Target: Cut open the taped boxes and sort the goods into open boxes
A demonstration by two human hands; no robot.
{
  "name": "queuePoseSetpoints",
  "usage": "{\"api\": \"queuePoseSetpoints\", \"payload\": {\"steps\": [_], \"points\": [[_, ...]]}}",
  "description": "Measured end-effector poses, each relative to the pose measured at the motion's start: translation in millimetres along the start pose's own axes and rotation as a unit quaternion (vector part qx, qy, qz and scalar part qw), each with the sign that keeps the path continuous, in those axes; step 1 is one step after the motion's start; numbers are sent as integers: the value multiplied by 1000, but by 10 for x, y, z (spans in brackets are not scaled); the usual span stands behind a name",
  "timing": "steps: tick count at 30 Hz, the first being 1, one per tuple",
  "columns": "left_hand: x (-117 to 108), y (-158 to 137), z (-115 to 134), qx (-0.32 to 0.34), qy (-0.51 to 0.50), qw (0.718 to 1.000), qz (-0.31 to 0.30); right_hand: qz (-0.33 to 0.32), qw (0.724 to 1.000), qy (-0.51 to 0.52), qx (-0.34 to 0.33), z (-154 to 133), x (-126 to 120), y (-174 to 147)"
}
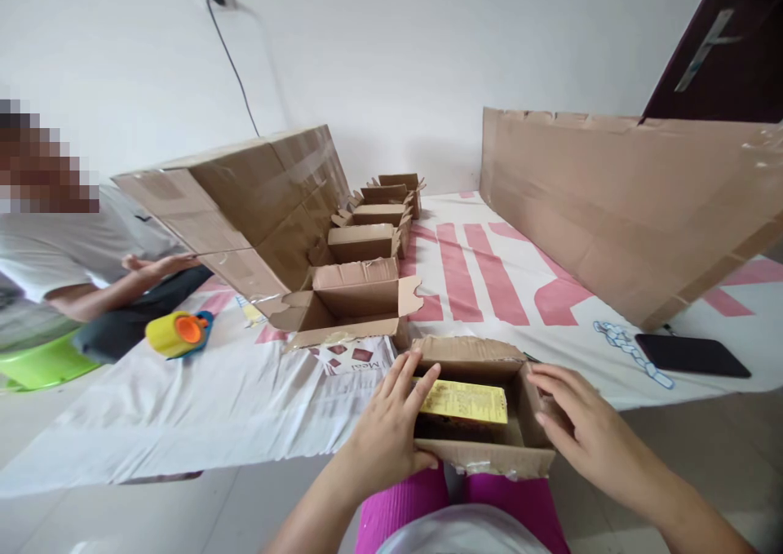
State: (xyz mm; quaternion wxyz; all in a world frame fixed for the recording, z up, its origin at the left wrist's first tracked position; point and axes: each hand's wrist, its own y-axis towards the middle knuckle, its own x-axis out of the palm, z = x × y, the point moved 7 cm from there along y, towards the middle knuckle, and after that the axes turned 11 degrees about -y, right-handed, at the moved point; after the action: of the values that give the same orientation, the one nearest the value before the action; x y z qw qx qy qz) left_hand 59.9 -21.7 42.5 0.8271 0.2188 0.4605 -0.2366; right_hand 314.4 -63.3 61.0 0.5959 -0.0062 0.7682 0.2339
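A small open cardboard box (pixel 514 460) is at the table's near edge, just above my lap. Inside it lies a yellow printed packet box (pixel 470 401), toward the left end. My left hand (pixel 391 423) grips the cardboard box's left end, with the fingers over the wall and the thumb low at the front. At the opposite end, my right hand (pixel 581 427) holds the right wall with bent fingers. A white carton with brown diamond shapes (pixel 358 355) lies to the left, partly under the nearest box of the row.
Several open cardboard boxes (pixel 360 299) run in a row toward the wall. Large cardboard panels stand left (pixel 257 203) and right (pixel 612 203). A black phone (pixel 691 355) lies at right. A seated person (pixel 103 268) is at left, near a yellow tape dispenser (pixel 174 333).
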Motion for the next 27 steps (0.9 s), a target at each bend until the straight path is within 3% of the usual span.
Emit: {"api": "queuePoseSetpoints", "payload": {"steps": [2,4,12,21,27], "points": [[-1,1,7,-4,1,1000,-2,47,998,-25,-20,-117,-66,54],[2,3,7,-10,4,1000,-3,52,997,-49,-43,-244,-83,125],[21,-22,10,-11,-3,1000,-2,-83,978,-180,-58,-518,75,423],[-47,-107,-46,56,-136,989,21,-168,959,-206,-102,-638,189,566],[9,-193,-250,31,-214,974,69,-185,966,-157,-90,-672,119,602]]}}
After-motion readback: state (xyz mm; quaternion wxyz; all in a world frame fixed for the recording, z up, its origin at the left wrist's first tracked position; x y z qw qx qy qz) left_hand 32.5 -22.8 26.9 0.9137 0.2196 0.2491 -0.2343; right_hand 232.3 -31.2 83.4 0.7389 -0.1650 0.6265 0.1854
